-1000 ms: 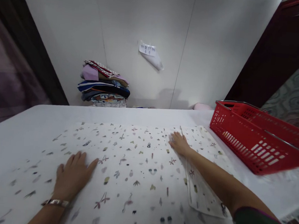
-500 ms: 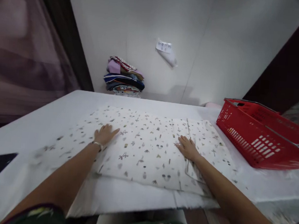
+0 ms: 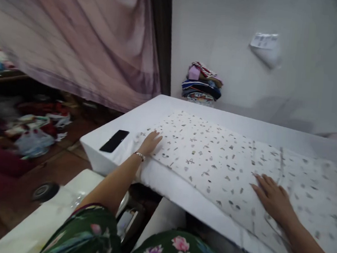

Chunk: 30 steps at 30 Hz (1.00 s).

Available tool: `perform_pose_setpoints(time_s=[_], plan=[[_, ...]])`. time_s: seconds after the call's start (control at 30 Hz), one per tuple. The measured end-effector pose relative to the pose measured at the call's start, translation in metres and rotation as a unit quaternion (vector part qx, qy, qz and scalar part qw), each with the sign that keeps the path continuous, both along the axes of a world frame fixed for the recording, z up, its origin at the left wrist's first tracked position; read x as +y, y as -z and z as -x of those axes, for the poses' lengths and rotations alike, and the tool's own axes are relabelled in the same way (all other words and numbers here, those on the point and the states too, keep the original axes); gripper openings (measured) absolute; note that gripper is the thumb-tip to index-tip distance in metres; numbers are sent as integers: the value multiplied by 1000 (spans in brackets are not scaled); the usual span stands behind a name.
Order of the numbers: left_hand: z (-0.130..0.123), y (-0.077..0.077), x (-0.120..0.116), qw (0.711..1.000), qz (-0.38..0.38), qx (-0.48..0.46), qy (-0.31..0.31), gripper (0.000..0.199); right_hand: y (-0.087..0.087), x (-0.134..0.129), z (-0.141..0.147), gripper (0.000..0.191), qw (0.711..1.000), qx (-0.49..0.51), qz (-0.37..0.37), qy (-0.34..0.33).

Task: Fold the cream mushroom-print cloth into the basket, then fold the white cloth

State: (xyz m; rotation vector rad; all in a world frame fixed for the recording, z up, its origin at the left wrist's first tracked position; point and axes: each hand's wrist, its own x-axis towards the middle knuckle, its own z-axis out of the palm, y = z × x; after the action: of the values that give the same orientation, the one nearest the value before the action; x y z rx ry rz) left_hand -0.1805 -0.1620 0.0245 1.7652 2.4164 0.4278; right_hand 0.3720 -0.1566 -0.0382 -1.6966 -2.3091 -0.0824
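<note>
A white cloth (image 3: 213, 154) with small printed figures lies spread over the white table (image 3: 139, 118). My left hand (image 3: 149, 142), with a bracelet at the wrist, rests at the cloth's left front edge, fingers extended and a little apart. Farther right, my right hand (image 3: 273, 196) lies palm down on the cloth beside a folded seam, its fingers spread. Neither hand grips anything.
A black flat phone-like object (image 3: 114, 140) lies at the table's left end. Folded fabrics (image 3: 202, 84) are stacked at the back by the wall. A pink curtain (image 3: 111, 39) hangs at the left. Bags (image 3: 34, 138) lie on the floor; a white surface (image 3: 51, 210) stands front left.
The view has swung left, bringing the curtain and floor into sight and taking the red basket out. My left hand has moved left along the cloth to its front edge; my right hand stays near the seam.
</note>
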Motion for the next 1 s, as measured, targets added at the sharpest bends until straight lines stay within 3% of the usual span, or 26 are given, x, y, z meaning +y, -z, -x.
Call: perform_pose_setpoints(time_s=[0.1, 0.2, 0.33, 0.43, 0.6, 0.8, 1.0], plan=[[26, -2, -13, 993, -73, 0, -89, 46, 0, 0, -2, 61, 999, 43, 6, -13], [46, -2, -32, 987, -95, 19, -129, 40, -10, -17, 11, 57, 994, 92, 15, -63], [59, -2, -45, 977, -74, 43, -195, 43, -24, -53, 57, 45, 976, 96, 30, -192], [65, -4, -40, 972, -28, 26, -233, 47, -25, -70, 94, 40, 958, 78, -12, -275], [77, -7, -27, 969, 9, 3, -248, 40, -20, -74, 120, 36, 955, 58, -81, -278], [85, -7, -26, 965, 3, 10, -261, 29, -19, -83, 122, 32, 954, 62, -100, -277], [83, -8, -26, 969, -9, 42, -244, 30, -11, -80, 119, 33, 944, 70, -102, -307]])
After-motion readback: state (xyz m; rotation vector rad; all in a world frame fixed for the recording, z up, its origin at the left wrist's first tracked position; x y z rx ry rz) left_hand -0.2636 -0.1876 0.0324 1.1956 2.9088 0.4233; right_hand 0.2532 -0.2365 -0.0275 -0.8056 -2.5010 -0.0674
